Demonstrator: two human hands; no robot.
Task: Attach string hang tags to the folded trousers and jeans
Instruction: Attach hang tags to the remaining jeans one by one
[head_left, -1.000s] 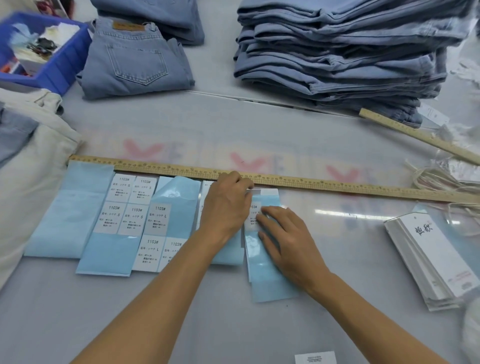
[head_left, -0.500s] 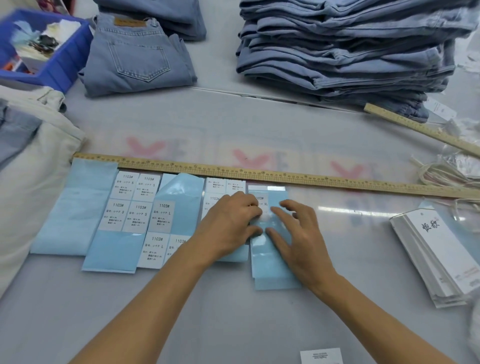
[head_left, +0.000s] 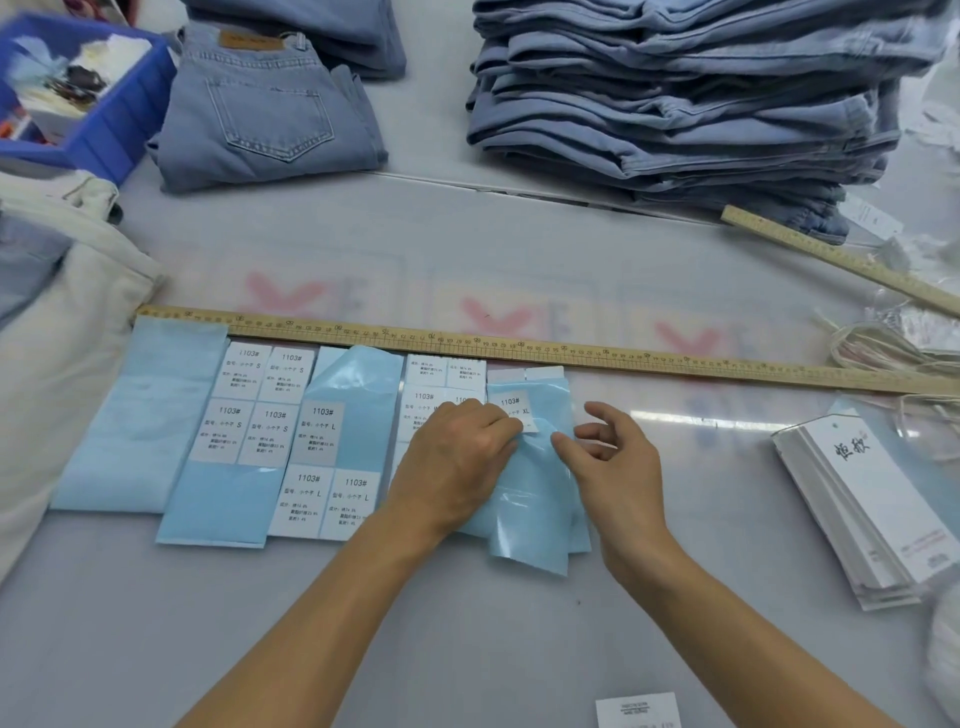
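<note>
Light blue sticker sheets (head_left: 249, 415) with white "1103#" size stickers lie in a row below a long wooden ruler (head_left: 571, 357). My left hand (head_left: 457, 462) pinches the lower edge of the "XL" sticker (head_left: 514, 408) on the rightmost sheet (head_left: 535, 499), whose lower part curls up off the table. My right hand (head_left: 618, 462) touches that sheet with its index fingertip, the other fingers loosely curled. White hang tags (head_left: 872, 499) are stacked at the right, with a bundle of string (head_left: 883, 353) behind them. A tall pile of folded jeans (head_left: 675, 104) stands at the back right.
One folded pair of jeans (head_left: 270, 104) lies at the back left beside a blue bin (head_left: 104, 135) of odds and ends. Cream trousers (head_left: 52, 364) hang over the left edge. A second ruler (head_left: 841, 260) slants at the right. A small white label (head_left: 636, 709) lies near me.
Both hands slid down from the ruler to the sheet's middle. The rightmost sheet now buckles and lifts, and my left fingers have closed on the XL sticker.
</note>
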